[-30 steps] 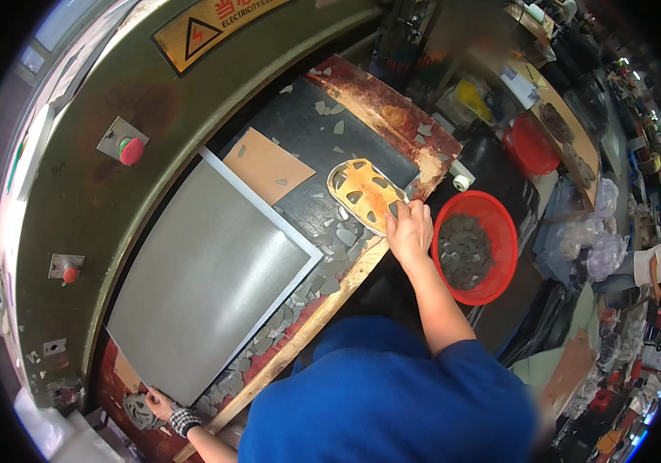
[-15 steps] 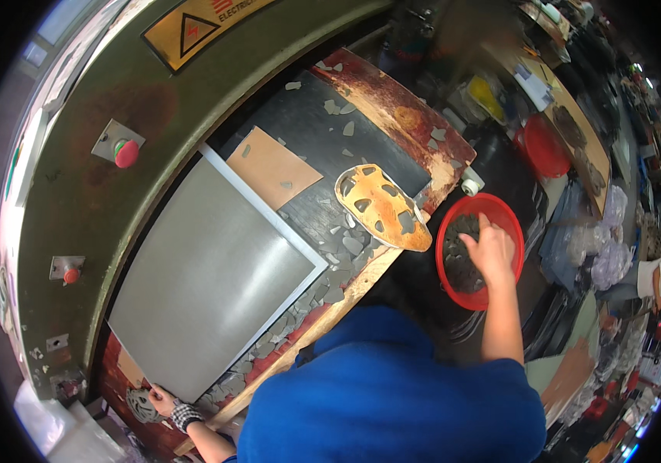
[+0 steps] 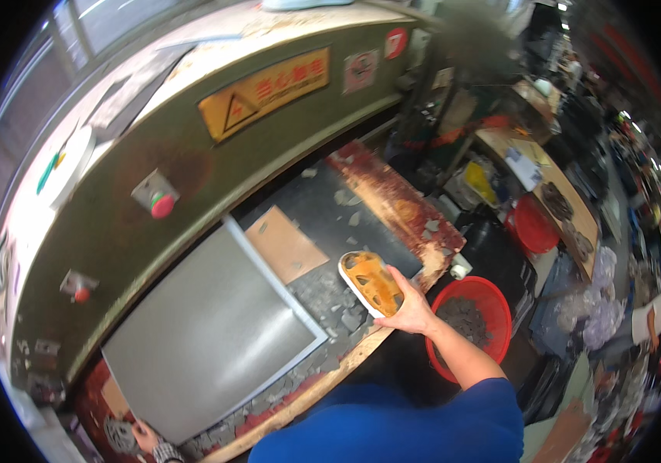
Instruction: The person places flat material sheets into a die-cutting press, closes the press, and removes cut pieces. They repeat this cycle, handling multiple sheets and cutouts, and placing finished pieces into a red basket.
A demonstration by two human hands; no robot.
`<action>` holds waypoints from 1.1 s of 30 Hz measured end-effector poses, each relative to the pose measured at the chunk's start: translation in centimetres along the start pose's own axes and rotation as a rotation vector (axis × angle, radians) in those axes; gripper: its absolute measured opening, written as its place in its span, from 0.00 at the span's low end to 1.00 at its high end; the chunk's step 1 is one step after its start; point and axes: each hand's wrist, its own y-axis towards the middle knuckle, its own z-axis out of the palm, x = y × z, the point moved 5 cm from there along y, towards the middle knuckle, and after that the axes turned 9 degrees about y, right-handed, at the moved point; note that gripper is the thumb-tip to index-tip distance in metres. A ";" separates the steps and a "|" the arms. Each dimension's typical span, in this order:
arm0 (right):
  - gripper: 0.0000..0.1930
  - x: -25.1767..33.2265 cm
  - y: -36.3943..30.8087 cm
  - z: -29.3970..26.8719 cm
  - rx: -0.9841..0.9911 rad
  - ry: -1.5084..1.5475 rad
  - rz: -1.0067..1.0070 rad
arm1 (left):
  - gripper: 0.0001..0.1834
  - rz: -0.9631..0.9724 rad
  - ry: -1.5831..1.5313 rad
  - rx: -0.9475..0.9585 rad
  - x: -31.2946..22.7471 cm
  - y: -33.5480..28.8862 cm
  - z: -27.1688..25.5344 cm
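Gripping the yellow sole (image 3: 371, 282) between thumb and fingers at the tub's (image 3: 500, 299) ten o'clock, the right hand (image 3: 410, 310) has left the tub, apparently turning work back to the sole; the left hand (image 3: 144, 437), its grip unclear, lies at the grey sheet's (image 3: 207, 332) seven o'clock.

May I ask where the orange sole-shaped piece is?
In the head view, the orange sole-shaped piece is in the right hand, just right of centre, left of the nearer red basin.

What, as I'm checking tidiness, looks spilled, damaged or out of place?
Loose grey scraps litter the strip beside the wooden front edge, though similar pieces sit gathered in the red basin. The red-painted board looks damaged, its paint worn to pale wood.
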 end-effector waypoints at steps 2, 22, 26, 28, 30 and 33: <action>0.48 -0.6 -0.5 1.3 0.044 0.786 0.328 | 0.21 0.004 0.131 -0.115 0.3 1.4 0.8; 0.43 4.6 -0.3 11.0 -0.200 2.073 0.548 | 0.19 -0.004 -0.196 -0.035 -8.7 -6.0 -6.7; 0.37 6.1 -1.0 12.7 -0.229 1.828 0.508 | 0.17 0.062 -0.224 -0.059 -9.6 -7.4 -8.2; 0.37 9.0 -1.8 14.7 -0.079 1.586 0.328 | 0.17 0.056 -0.133 -0.121 -10.6 -8.1 -8.5; 0.43 13.5 -2.8 18.6 0.245 1.466 0.247 | 0.17 0.078 -0.121 -0.186 -11.8 -8.5 -8.6; 0.53 18.8 -2.7 26.8 0.262 1.164 0.114 | 0.17 0.162 -0.102 -0.212 -13.2 -8.9 -8.3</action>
